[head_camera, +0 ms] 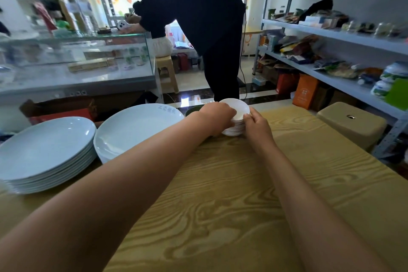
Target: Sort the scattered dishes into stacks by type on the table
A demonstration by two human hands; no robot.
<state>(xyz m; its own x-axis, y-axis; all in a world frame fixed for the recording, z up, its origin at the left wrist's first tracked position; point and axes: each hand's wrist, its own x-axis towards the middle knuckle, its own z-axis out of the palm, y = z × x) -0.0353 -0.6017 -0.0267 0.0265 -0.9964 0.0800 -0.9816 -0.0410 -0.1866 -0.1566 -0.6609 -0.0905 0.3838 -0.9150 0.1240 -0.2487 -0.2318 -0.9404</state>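
A stack of small white saucers (236,112) stands at the far edge of the wooden table (231,194). My left hand (217,117) grips the stack's left side and my right hand (256,123) holds its right side; the top saucer sits tilted on the pile. To the left stands a stack of deep white plates (134,128). Further left is a taller stack of several flat white plates (46,152). A dark bowl (192,110) peeks out behind my left hand, mostly hidden.
A person in black clothes (205,28) leans on a glass counter (77,59) beyond the table. Metal shelves with packaged goods (331,46) line the right side. A tan plastic stool (351,121) stands by the table's right far corner.
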